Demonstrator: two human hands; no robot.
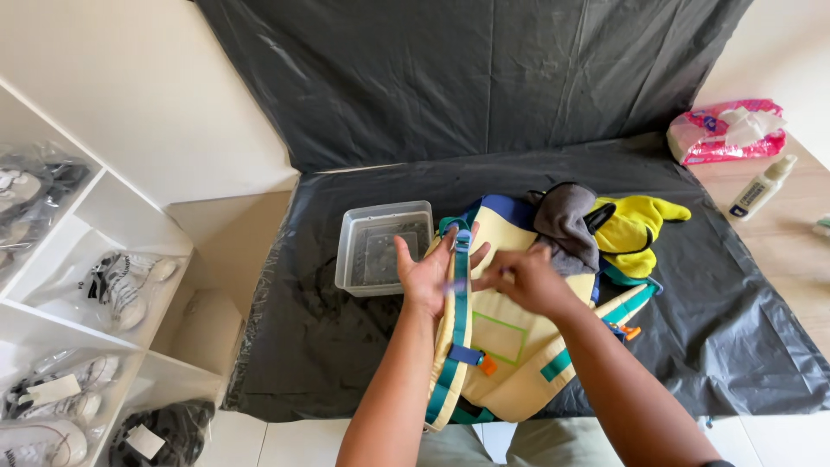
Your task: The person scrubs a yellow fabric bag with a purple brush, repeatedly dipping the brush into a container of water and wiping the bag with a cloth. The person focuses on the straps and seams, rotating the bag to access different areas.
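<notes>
Two bare forearms come up from the bottom edge and meet over a cream-yellow backpack [519, 346] that lies flat on a table covered with black plastic sheeting [735, 329], its lower end hanging slightly past the near table edge. The backpack has teal straps, a green-outlined square patch on its face and small orange clips near its lower part. The left hand [430, 272] is open, palm up, fingers spread, resting under and against a teal strap [460, 294] that runs lengthwise down the pack; the strap crosses its fingers, which are not curled round it. The right hand [523, 278] sits just beside it, fingers drawn together at the strap in what looks like a pinch, though motion blur keeps me from telling exactly what it has hold of.

Just left of the left hand, touching the pack's upper corner, stands a clear square plastic container [380, 246]. At the pack's far end lie a grey cloth [566, 223] and, beside it to the right, a yellow cloth [635, 227].

Farther right, on bare wood past the sheeting, rest a small white squeeze bottle [761, 188] and a pink pack of wet wipes [726, 131]. At the left, white shelves [130, 216] hold bagged sneakers [121, 281]. The black sheeting also hangs up the wall behind.
</notes>
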